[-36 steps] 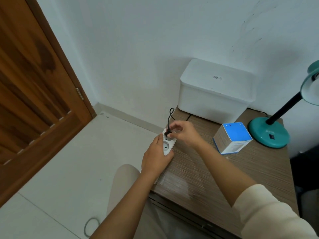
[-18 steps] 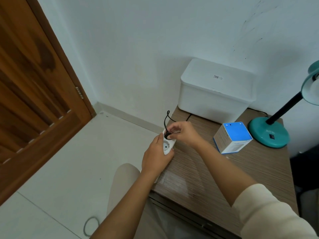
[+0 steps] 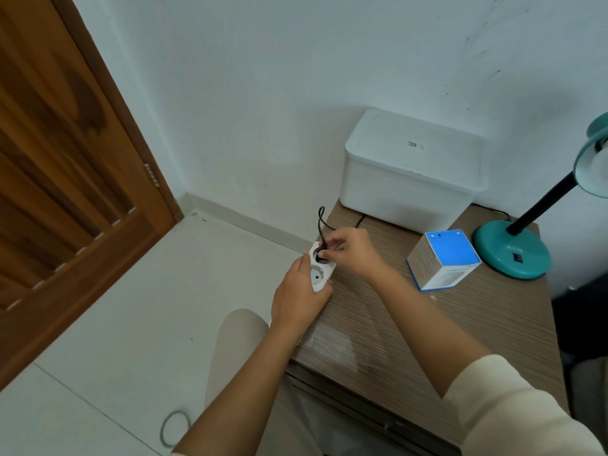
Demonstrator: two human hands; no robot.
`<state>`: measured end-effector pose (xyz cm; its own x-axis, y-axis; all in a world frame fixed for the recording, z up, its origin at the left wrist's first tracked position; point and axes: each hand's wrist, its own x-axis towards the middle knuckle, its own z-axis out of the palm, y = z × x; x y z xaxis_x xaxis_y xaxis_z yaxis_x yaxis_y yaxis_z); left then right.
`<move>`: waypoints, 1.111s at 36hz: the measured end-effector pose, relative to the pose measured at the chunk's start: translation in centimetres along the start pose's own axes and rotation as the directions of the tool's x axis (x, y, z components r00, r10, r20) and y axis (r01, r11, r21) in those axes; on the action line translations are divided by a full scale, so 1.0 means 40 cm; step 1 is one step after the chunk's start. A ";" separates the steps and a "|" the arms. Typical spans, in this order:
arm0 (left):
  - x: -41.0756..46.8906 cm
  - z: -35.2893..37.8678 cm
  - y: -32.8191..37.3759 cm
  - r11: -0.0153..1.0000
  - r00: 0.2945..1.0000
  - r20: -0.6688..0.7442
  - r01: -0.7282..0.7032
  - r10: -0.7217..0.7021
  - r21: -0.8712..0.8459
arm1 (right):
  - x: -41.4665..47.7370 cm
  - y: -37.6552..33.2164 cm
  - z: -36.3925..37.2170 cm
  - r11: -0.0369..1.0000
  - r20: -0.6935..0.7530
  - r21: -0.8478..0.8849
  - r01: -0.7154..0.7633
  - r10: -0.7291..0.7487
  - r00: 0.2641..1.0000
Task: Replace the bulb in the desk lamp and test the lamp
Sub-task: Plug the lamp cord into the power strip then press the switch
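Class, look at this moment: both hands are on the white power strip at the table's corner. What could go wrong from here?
1. The power strip sits at the edge of the table; pushing the black plug could slide it off if the left hand loosens.
2. The right hand pinches the plug close to the socket, so fingertips may touch the pins.
3. The cord loops upward; a tug could drag the teal desk lamp.
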<state>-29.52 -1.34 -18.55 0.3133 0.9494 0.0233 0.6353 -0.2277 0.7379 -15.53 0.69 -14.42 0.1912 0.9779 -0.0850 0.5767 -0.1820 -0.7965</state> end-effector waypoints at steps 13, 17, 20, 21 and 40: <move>0.000 0.004 -0.005 1.000 1.000 0.001 -0.009 0.009 -0.005 | -0.008 -0.003 0.018 0.989 -0.010 -0.145 0.012 -0.014 1.000; 0.000 0.005 -0.007 1.000 1.000 0.002 -0.010 0.010 0.003 | -0.014 -0.010 0.011 0.992 -0.008 -0.127 0.024 -0.025 1.000; -0.002 0.004 -0.007 1.000 1.000 -0.001 -0.024 0.024 0.006 | -0.019 -0.009 0.013 0.993 -0.017 -0.113 0.029 -0.032 0.999; -0.002 0.004 -0.007 1.000 1.000 -0.001 -0.028 0.028 0.009 | -0.021 -0.009 0.017 0.993 -0.029 -0.116 0.031 -0.034 0.999; -0.008 -0.029 0.084 0.992 0.991 -0.096 -0.103 0.097 -0.066 | -0.105 -0.020 -0.152 0.988 -0.042 -0.152 0.001 -0.008 0.999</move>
<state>-28.30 -2.14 -15.32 0.3042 0.9392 0.1590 0.5516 -0.3098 0.7745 -11.95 -3.89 -9.78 0.2197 0.9741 -0.0538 0.6912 -0.1943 -0.6961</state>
